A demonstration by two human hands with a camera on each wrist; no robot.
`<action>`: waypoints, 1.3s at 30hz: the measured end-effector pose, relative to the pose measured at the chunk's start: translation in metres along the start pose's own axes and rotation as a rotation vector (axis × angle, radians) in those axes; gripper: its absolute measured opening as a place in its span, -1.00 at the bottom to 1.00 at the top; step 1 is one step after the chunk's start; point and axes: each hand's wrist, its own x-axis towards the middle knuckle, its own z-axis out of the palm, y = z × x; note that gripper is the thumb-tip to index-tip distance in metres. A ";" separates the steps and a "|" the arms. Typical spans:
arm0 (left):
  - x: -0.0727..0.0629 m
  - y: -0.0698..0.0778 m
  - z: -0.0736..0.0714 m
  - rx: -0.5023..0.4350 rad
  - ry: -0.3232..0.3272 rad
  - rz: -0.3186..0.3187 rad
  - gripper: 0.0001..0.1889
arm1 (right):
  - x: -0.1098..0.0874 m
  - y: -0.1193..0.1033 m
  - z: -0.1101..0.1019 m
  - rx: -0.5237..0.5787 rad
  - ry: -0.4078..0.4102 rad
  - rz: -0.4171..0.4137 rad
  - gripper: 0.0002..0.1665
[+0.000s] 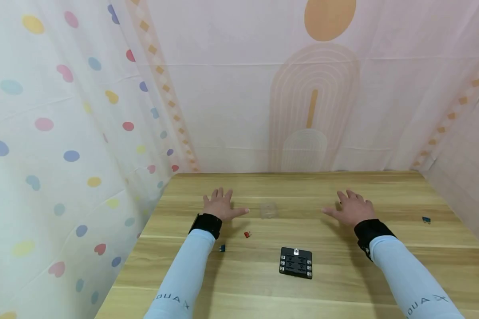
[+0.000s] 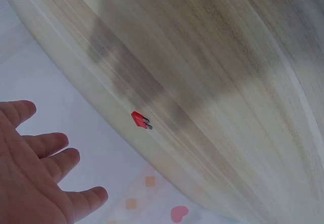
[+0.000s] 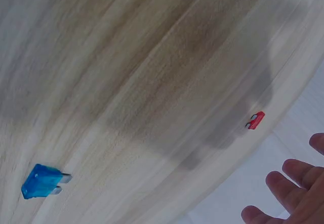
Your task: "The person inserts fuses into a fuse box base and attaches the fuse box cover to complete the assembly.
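My left hand (image 1: 220,207) is held over the far left of the table with its fingers spread, holding nothing. My right hand (image 1: 353,210) is likewise spread over the far right side. Between them lies a clear plastic cover (image 1: 268,210). A black fuse block (image 1: 296,262) with metal terminals sits nearer me. Close to the left forearm are a red blade fuse (image 1: 247,234) and a blue blade fuse (image 1: 222,248). Another blue blade fuse (image 1: 426,219) is at the far right. The right wrist view shows a second red fuse (image 3: 256,120) beyond the fingers.
The wooden table (image 1: 255,292) ends at a patterned curtain (image 1: 231,110) along its back. More curtain (image 1: 64,186) with coloured dots hangs on the left side. Black bands (image 1: 206,225) circle both wrists over light blue sleeves.
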 end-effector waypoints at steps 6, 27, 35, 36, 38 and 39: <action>-0.004 0.004 -0.003 -0.004 -0.005 0.005 0.07 | -0.002 -0.003 -0.001 0.013 -0.012 -0.012 0.11; -0.008 0.010 -0.001 -0.058 -0.032 0.061 0.01 | -0.003 -0.007 0.003 0.020 -0.028 -0.018 0.02; -0.008 0.011 0.003 -0.047 -0.016 0.082 -0.01 | -0.006 -0.006 0.003 0.024 -0.024 -0.020 -0.04; -0.008 0.012 0.004 -0.050 -0.016 0.085 -0.02 | -0.006 -0.006 0.003 0.025 -0.021 -0.021 -0.04; -0.007 0.013 0.005 -0.055 -0.015 0.089 -0.04 | -0.006 -0.006 0.003 0.026 -0.017 -0.024 -0.05; -0.007 0.013 0.005 -0.058 -0.014 0.091 -0.04 | -0.005 -0.006 0.003 0.024 -0.017 -0.027 -0.05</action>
